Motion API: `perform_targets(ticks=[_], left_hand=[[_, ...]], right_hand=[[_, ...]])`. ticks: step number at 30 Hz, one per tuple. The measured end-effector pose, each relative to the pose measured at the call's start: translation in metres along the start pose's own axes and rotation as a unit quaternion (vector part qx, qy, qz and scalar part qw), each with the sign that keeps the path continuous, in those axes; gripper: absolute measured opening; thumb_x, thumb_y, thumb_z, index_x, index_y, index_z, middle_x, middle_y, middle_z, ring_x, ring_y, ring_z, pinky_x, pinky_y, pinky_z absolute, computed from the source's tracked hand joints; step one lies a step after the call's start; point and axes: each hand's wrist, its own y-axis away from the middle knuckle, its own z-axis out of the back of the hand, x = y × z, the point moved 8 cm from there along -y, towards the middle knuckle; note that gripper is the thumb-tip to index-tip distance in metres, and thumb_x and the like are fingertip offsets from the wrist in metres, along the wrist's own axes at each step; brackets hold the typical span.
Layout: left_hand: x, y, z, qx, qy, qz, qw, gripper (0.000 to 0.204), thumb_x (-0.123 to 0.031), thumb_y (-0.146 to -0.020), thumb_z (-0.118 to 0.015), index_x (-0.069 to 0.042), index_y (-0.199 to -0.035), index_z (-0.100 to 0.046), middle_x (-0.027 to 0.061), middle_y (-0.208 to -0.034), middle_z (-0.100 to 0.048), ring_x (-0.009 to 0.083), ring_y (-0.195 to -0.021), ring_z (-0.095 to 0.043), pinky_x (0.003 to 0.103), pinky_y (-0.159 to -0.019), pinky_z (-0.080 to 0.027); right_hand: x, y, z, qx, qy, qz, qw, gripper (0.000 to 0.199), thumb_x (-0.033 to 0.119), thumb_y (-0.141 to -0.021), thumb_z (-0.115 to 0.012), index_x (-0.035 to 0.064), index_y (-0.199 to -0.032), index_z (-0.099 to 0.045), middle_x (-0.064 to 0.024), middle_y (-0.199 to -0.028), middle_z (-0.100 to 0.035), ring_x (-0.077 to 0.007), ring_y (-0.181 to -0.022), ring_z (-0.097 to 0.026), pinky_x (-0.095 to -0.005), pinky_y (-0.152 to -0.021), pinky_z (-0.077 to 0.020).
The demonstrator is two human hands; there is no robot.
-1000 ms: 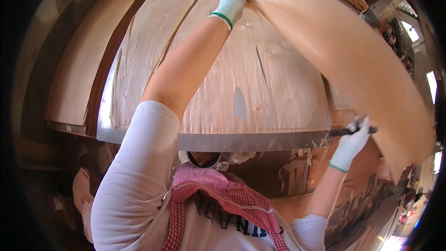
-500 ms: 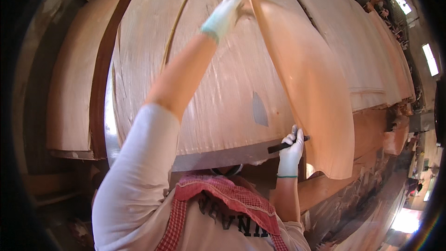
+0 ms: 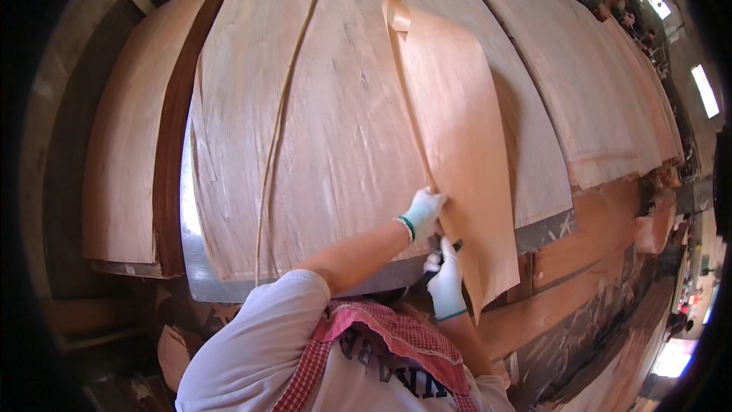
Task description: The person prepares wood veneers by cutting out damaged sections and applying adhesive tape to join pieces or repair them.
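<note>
Since half a second ago, the white-gloved left hand [image 3: 425, 212] has come down from the upper middle of the frame to just below centre, pinching the left edge of a long, thin, tan wood veneer sheet [image 3: 461, 145]. That sheet is right of centre over a broad, pale wood sheet [image 3: 351, 130], its long axis slanting from upper centre to lower right. The white-gloved right hand [image 3: 446, 284], nearer its lower end, curls around a dark handheld tool [image 3: 457, 245].
</note>
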Motion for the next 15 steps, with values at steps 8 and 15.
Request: perform_targets(ticks=[8,15], left_hand=[[-0.03,-0.061,0.072,-0.114,0.021,-0.139,0.983,0.016,-0.006,-0.085,-0.062,0.001,-0.098,-0.067,0.0047,-0.082,-0.067,0.0151,-0.069,-0.063,0.03,-0.061,-0.051],[0.003,-0.034,0.058,-0.144,0.041,-0.099,0.984,0.021,-0.002,-0.086,-0.059,-0.001,-0.106,-0.065,0.004,-0.09,-0.066,0.0139,-0.076,-0.062,0.028,-0.067,-0.051]], right_hand=[[0.14,0.065,0.059,-0.077,0.359,0.217,0.904,0.027,0.021,-0.093,-0.061,0.002,-0.112,-0.06,-0.0059,-0.091,-0.067,-0.0067,-0.052,-0.05,-0.0221,-0.044,-0.0379],[0.095,-0.006,0.242,-0.114,0.342,-0.037,0.932,0.028,0.023,-0.088,-0.069,0.0081,-0.11,-0.058,0.0,-0.08,-0.057,-0.0081,-0.052,-0.047,-0.022,-0.042,-0.0351]])
